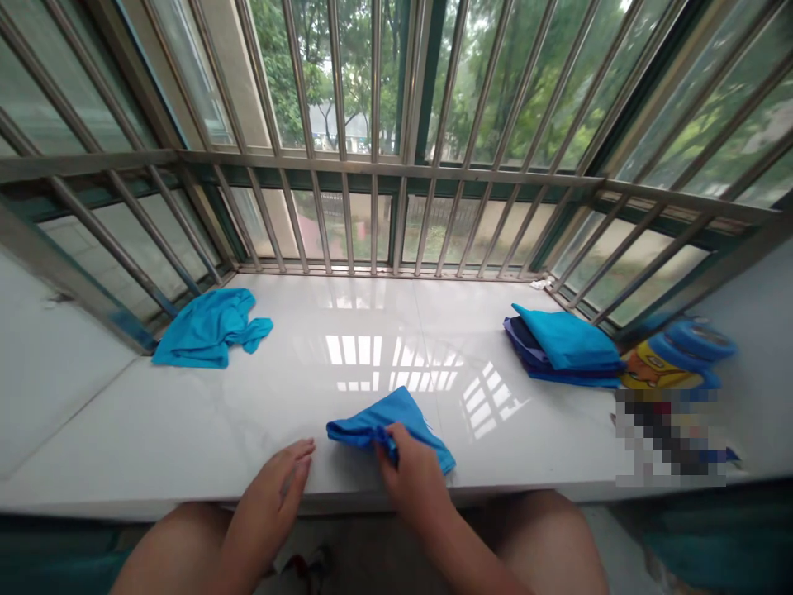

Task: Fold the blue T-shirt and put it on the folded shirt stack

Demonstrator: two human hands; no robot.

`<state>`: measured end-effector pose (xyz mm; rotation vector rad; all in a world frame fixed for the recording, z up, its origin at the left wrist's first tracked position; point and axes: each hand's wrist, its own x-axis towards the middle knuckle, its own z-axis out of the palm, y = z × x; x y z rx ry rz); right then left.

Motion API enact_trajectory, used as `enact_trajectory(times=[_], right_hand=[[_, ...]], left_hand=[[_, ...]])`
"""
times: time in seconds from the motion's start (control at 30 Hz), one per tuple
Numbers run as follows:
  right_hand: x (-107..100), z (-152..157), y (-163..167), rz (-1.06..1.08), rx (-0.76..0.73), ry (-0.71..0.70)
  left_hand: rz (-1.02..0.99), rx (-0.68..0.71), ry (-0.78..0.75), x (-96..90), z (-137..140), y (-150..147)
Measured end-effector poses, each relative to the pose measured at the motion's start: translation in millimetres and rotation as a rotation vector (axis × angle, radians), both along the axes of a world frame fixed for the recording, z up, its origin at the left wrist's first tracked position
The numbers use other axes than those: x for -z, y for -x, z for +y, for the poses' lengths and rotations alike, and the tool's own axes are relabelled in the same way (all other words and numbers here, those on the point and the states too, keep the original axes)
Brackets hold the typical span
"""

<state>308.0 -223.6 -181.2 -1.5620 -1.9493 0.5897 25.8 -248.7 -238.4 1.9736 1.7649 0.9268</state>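
Observation:
A small blue garment (396,417) lies partly folded near the front edge of the white window sill (186,430). My right hand (412,475) rests on its near side and pinches a fold of the cloth between thumb and fingers. My left hand (276,487) lies flat on the sill just left of the garment, fingers together, holding nothing.
A crumpled turquoise garment (207,330) lies at the back left. A stack of folded blue cloths (563,347) sits at the right, beside a yellow and blue toy (675,355). Metal window bars (372,173) fence the sill's far side. My bare knees are below the front edge.

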Motion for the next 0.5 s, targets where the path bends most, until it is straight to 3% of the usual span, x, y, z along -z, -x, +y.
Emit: enact_trajectory(times=[0.07, 0.2, 0.37, 0.5], right_hand=[[-43, 21, -30, 0.078, 0.169, 0.050], [-107, 68, -105, 0.149, 0.387, -0.057], [-154, 117, -190, 0.165, 0.559, -0.243], [-181, 154, -239, 0.446, 0.719, -0.221]], left_hand=[[0.158, 0.081, -0.141, 12.7, 17, -1], [0.421, 0.081, -0.235, 39.2, 33, -11], [0.493, 0.067, -0.252, 46.0, 30, -14], [0.488, 0.066, -0.257, 43.2, 30, -13]])
